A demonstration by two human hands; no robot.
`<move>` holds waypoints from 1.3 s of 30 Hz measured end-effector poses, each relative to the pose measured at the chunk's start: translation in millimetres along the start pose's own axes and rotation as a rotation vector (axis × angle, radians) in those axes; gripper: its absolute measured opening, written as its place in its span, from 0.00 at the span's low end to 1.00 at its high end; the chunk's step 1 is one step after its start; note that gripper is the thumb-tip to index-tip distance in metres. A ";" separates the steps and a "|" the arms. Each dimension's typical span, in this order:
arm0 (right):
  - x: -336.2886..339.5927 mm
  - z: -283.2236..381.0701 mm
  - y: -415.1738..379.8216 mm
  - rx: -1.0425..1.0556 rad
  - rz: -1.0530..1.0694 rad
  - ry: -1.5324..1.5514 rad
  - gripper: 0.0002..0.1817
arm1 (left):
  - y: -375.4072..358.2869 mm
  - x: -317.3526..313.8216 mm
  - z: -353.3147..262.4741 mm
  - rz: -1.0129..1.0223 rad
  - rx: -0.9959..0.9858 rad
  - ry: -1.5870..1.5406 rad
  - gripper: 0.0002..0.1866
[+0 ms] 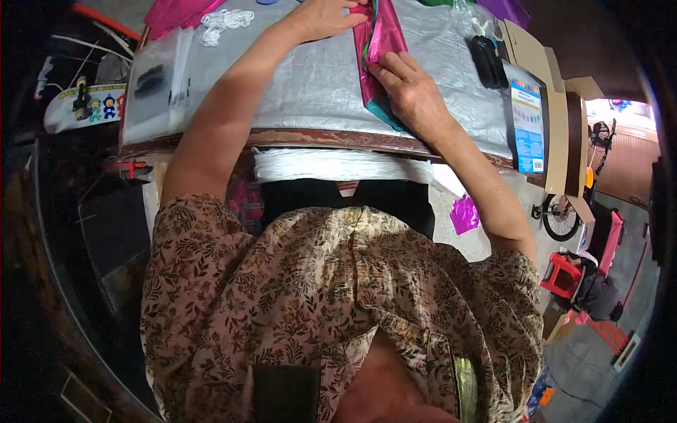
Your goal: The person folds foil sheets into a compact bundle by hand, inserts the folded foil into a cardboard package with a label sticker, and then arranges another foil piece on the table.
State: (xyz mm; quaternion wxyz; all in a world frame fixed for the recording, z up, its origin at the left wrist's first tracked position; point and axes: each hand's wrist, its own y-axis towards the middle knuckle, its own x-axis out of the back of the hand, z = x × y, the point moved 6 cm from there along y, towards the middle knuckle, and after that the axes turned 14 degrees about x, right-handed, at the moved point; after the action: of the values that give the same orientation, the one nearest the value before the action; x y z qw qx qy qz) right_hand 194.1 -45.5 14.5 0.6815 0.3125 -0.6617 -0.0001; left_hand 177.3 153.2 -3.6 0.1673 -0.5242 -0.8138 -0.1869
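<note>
A long, shiny pink strip with green along its edge lies lengthwise on the silver-grey table cover. Its near end shows a teal corner close to the table's front edge. My right hand is closed, thumb and fingers pinching the strip near that end. Farther up, at the top of the view, my left hand reaches the strip's left side with its fingertips closed on it. The frame's top cuts off part of that hand and the strip's far end.
White cord and pink material lie at the back left. A black case, printed packet and cardboard box stand right. White strands hang below the table edge. A red stool is on the floor.
</note>
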 end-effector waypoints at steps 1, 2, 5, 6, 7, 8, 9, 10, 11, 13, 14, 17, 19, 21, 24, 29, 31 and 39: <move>0.6 0.8 0.3 0.006 -0.005 -0.008 0.23 | -2.5 -0.6 -0.6 -0.006 -0.007 0.006 0.24; -0.1 0.5 -0.3 -0.003 0.000 0.005 0.22 | -6.0 0.7 -1.3 -0.084 -0.023 0.091 0.28; 1.3 -3.9 1.9 -0.014 0.000 0.024 0.22 | -17.1 5.3 -18.3 -0.248 -0.063 0.273 0.35; 2.9 -2.6 2.9 -0.008 -0.006 0.018 0.19 | -27.9 1.3 -29.5 -0.260 -0.041 0.243 0.29; 4.1 -0.8 3.2 -0.007 -0.012 0.014 0.16 | -40.6 -4.8 -40.0 -0.267 -0.019 0.213 0.22; 4.9 0.4 2.8 -0.006 -0.019 0.009 0.14 | -51.5 -9.2 -48.6 -0.273 0.002 0.184 0.16; 4.5 0.1 1.4 -0.011 -0.027 0.006 0.14 | -61.9 -16.0 -50.8 -0.267 -0.002 0.191 0.16; 3.7 -0.1 -0.1 -0.018 -0.046 0.032 0.15 | -75.2 -28.1 -52.3 -0.236 -0.103 0.282 0.15; 3.0 -0.8 -0.9 -0.022 -0.065 0.059 0.15 | -86.1 -37.7 -55.4 -0.205 -0.204 0.372 0.15; 5.0 -2.7 -0.6 -0.026 -0.091 0.080 0.16 | -94.9 -41.1 -54.7 -0.217 -0.210 0.392 0.14; 8.0 -3.7 -1.2 -0.054 -0.110 0.139 0.13 | -98.1 -42.2 -55.5 -0.232 -0.212 0.403 0.14; 12.4 -9.7 -4.5 -0.109 -0.140 0.260 0.09 | -102.1 -47.9 -54.4 -0.227 -0.194 0.440 0.15; 11.6 -30.1 -9.4 -0.224 -0.175 0.353 0.07 | -101.3 -48.7 -57.2 -0.196 -0.159 0.502 0.16; 7.6 -46.5 -10.7 -0.290 -0.194 0.400 0.07 | -102.2 -48.1 -61.8 -0.166 -0.169 0.539 0.17; 1.3 -75.1 -10.4 -0.368 -0.261 0.359 0.08 | -102.9 -50.3 -65.2 -0.107 -0.189 0.608 0.18; -32.2 -137.8 -10.4 -0.606 -0.178 0.625 0.10 | -106.4 -53.4 -64.1 -0.117 -0.232 0.624 0.18; -43.1 -158.6 -3.5 -0.618 -0.139 0.599 0.10 | -106.0 -53.8 -64.7 -0.109 -0.216 0.638 0.17; -55.0 -186.8 17.9 -0.652 -0.176 0.418 0.16 | -107.6 -52.8 -65.0 -0.120 -0.280 0.625 0.15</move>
State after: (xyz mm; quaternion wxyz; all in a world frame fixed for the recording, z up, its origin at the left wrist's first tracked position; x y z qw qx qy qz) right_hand 348.3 71.2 -14.2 0.8623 0.1288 -0.4448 -0.2051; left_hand 104.5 39.3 14.6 0.3237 -0.4108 -0.7190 -0.4577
